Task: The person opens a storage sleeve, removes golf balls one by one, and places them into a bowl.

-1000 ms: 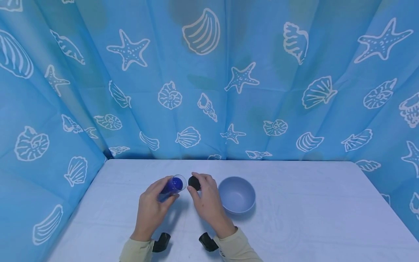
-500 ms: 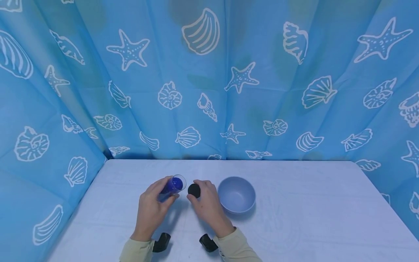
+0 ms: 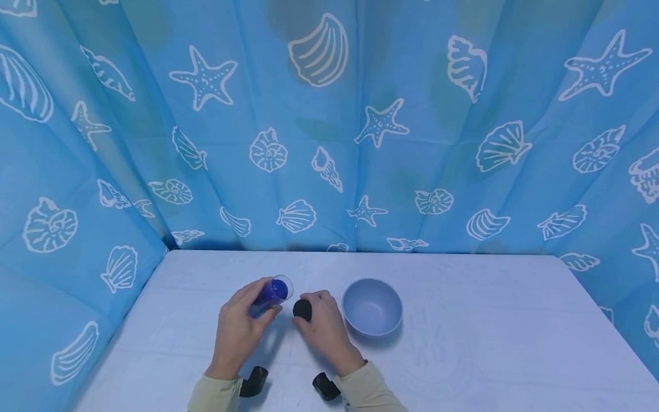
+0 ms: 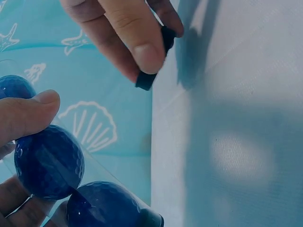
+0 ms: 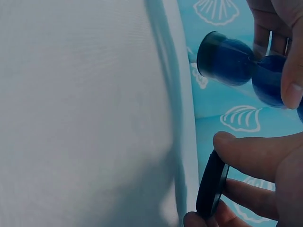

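My left hand [image 3: 238, 332] grips a clear tube [image 3: 289, 289], tilted with its uncovered mouth up and to the right. Several dimpled blue golf balls [image 4: 49, 163] are lined up inside it. A dark cap [image 5: 204, 54] covers the tube's lower end in the right wrist view. Just right of the mouth, my right hand [image 3: 326, 331] pinches a round black lid [image 3: 302, 310] by its edge between thumb and fingers. The lid is apart from the tube.
A blue-lilac bowl [image 3: 372, 306] stands on the white-covered table [image 3: 489, 326], right beside the right hand. Black wrist-worn pieces stick out at both cuffs, one by the left sleeve [image 3: 213, 395]. A blue seashell curtain [image 3: 329, 114] hangs behind the table.
My right hand has drawn the black lid toward me, down and away from the tube's mouth. My left hand and the tube have stayed nearly still.
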{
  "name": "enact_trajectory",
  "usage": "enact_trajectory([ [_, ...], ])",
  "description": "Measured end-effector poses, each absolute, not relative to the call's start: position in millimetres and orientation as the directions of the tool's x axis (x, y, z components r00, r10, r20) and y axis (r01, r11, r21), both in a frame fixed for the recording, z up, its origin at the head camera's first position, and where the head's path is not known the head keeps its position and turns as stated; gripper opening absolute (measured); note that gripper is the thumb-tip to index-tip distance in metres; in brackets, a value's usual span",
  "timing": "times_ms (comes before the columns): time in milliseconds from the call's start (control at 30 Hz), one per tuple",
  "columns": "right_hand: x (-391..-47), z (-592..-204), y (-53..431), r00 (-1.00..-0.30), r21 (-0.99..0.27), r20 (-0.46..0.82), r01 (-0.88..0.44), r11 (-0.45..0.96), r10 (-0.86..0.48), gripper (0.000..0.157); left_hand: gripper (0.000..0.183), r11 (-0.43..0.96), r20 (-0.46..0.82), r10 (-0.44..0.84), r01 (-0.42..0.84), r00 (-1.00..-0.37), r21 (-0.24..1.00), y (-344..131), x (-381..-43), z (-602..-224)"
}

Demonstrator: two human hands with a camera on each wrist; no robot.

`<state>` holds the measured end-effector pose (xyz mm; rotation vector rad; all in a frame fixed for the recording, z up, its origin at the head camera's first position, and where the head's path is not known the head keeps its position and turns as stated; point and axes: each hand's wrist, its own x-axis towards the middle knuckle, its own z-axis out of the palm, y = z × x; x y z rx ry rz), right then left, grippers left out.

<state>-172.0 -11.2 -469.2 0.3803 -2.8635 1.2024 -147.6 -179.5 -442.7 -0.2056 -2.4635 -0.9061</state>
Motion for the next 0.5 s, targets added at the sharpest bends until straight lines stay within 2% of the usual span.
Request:
enact_trajectory([
  [500,-174.5,-477.8,-9.9,-0.970,-0.677,0.087,-0.225,0.701,-0.228,0.046,0.056,0.774,0.496,-0.042,0.286,-0.867,0.564,-178.4,-146.8,-441.8],
])
